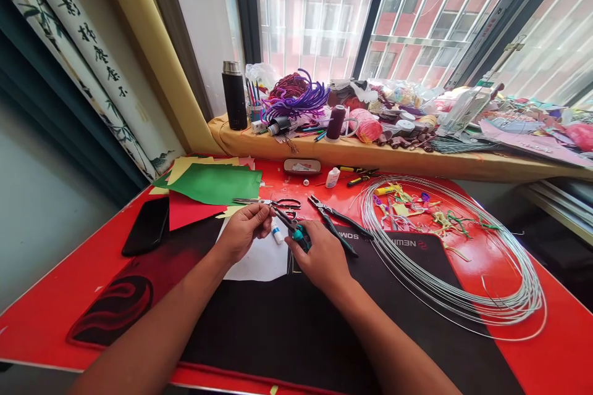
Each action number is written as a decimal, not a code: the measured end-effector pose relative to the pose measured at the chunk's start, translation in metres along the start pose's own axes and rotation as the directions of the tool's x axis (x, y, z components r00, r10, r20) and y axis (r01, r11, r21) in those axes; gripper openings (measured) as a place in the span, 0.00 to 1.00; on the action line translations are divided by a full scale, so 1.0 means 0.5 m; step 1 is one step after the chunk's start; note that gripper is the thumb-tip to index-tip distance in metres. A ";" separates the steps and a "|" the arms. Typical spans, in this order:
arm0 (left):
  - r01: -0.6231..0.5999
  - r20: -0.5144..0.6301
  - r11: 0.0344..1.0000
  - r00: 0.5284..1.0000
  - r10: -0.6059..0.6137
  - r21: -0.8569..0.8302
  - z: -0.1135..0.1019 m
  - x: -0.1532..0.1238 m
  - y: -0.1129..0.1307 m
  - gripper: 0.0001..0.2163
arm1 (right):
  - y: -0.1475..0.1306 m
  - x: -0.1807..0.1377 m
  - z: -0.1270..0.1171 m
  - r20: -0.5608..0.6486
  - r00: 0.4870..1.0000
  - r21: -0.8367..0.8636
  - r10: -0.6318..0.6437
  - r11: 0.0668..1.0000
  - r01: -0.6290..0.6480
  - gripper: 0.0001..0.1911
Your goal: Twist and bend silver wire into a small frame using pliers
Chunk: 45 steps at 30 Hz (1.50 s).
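My right hand point(322, 256) is closed around the teal handles of small pliers point(296, 231), whose jaws point up and left toward my left hand. My left hand point(245, 228) pinches something thin at the plier jaws, probably a short piece of wire; it is too small to make out. Both hands hover over a white sheet of paper point(259, 259) on a black desk mat point(278, 321). A small white glue bottle point(277, 234) lies just under the pliers.
Scissors point(278, 202) and black pliers point(336, 222) lie just beyond my hands. A big coil of silver wire point(445, 284) fills the right side. Coloured paper sheets point(213, 185) and a black phone point(147, 225) sit left. The windowsill holds a thermos point(234, 95), yarn and clutter.
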<state>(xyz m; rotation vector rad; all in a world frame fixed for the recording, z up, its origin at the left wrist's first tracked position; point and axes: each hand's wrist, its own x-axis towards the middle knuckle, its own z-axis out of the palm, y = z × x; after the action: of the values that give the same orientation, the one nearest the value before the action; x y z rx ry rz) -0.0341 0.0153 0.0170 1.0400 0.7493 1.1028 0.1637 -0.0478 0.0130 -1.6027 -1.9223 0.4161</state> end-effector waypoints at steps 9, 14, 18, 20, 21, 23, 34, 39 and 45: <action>-0.033 0.022 0.987 0.999 0.030 0.159 0.004 -0.004 -0.003 0.21 | 0.001 0.000 -0.001 0.012 1.000 -0.028 0.005 1.000 -0.005 0.18; -0.020 0.028 0.990 0.999 0.016 0.138 0.004 -0.005 -0.001 0.20 | 0.006 0.000 0.004 0.015 1.000 -0.084 0.018 0.996 -0.017 0.19; -0.020 0.036 0.982 0.999 0.014 0.189 0.002 -0.006 -0.001 0.20 | 0.010 0.000 0.005 0.006 1.000 -0.105 0.003 0.995 -0.003 0.18; -0.034 0.024 0.976 0.999 0.029 0.216 0.004 -0.007 0.000 0.20 | 0.011 0.000 0.004 0.005 1.000 -0.115 -0.003 0.993 0.003 0.18; -0.042 0.018 0.973 0.999 0.039 0.226 0.005 -0.008 0.001 0.20 | 0.011 0.000 0.003 0.005 1.000 -0.123 -0.003 0.992 0.004 0.18; -0.054 0.014 0.969 0.999 0.052 0.241 0.008 -0.009 0.003 0.21 | 0.013 0.000 0.004 0.008 1.000 -0.139 -0.004 0.990 0.005 0.18; 0.142 0.041 0.988 0.989 -0.144 0.054 -0.001 -0.004 -0.002 0.21 | 0.018 0.003 0.009 0.049 0.999 -0.150 0.000 0.989 0.007 0.17; 0.119 0.047 0.986 0.991 -0.125 0.114 -0.012 0.004 -0.010 0.21 | 0.019 0.005 0.006 0.114 0.993 -0.128 0.040 0.991 -0.025 0.16; 0.132 0.074 0.975 0.986 -0.147 0.179 -0.026 0.009 -0.013 0.23 | 0.019 0.007 0.004 0.126 0.991 -0.120 0.055 0.992 -0.040 0.16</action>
<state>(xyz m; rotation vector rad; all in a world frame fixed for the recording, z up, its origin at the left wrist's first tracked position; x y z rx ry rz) -0.0422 0.0228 0.0061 1.1562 0.8467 0.8778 0.1694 -0.0422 0.0070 -1.7375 -2.0411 0.4438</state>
